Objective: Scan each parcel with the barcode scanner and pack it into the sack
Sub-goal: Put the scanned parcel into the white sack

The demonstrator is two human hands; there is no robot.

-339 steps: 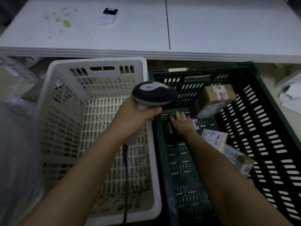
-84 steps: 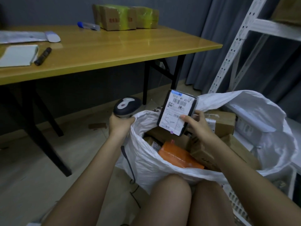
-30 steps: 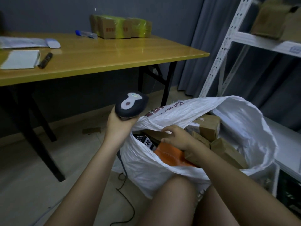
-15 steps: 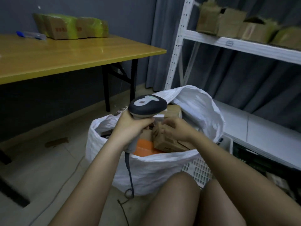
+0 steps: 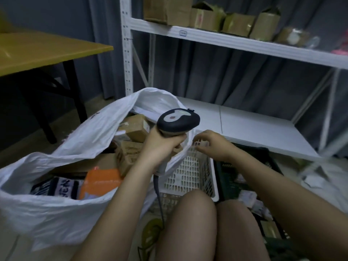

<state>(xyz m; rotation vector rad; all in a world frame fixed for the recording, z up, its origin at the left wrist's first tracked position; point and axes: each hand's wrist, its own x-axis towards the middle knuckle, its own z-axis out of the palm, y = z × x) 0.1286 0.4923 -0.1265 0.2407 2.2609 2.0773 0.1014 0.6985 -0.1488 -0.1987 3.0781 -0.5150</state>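
Two bare knees fill the lower foreground, w/ a dark scanner cable (image 5: 157, 189) dropping between the left thigh and the sack. Left hand (image 5: 160, 146) is wrapped round the grip of the barcode scanner (image 5: 178, 122), fingers curled on the handle; scanner head, dark w/ a pale top panel and a red dot, sits above the sack's right rim. Right hand (image 5: 212, 145) hangs over the near edge of the white crate (image 5: 190, 172), fingers loosely curled and holding nothing; whether the tips touch the crate rim cannot be told.

The white sack (image 5: 56, 210) stands open at left, mouth toward the viewer, touching the white crate on its right. Inside, near to far: a dark printed packet (image 5: 56, 187), an orange parcel (image 5: 100, 182), then several brown cardboard parcels (image 5: 135, 127) stacked approx. to the rim. Right of the white crate, a dark green crate (image 5: 250, 178) w/ pale parcels in it, blurred.

Behind: a low white shelf board (image 5: 254, 127) of the white rack (image 5: 128, 53); its upper shelf carries a row of cardboard boxes (image 5: 205, 16). Far left, corner of a yellow desk (image 5: 47, 51) on black legs. Grey curtain (image 5: 226, 72) backs the rack.
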